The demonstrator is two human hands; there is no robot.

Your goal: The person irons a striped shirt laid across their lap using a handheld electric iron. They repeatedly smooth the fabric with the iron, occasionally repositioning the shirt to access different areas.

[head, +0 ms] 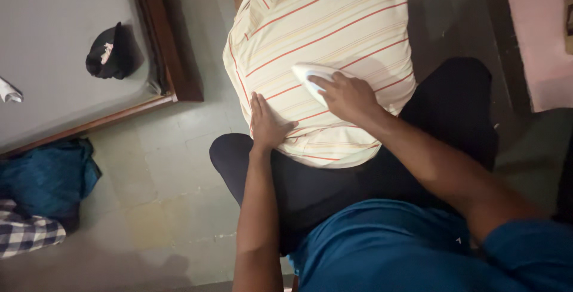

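Note:
A cream shirt with thin red and yellow stripes (325, 23) lies spread over a dark padded surface (453, 107). My right hand (349, 96) grips a white and blue clothes iron (311, 76) that rests on the shirt near its lower middle. My left hand (265, 123) lies flat with fingers together, pressing the shirt's lower left edge just left of the iron.
A bed with a grey sheet (54, 41) and wooden frame (179, 59) stands at the left, with a black crumpled item (110, 53) on it. A blue cloth (48, 175) and a checked cloth (27, 235) lie on the tiled floor (173, 202). A pink surface (540, 35) is at the right.

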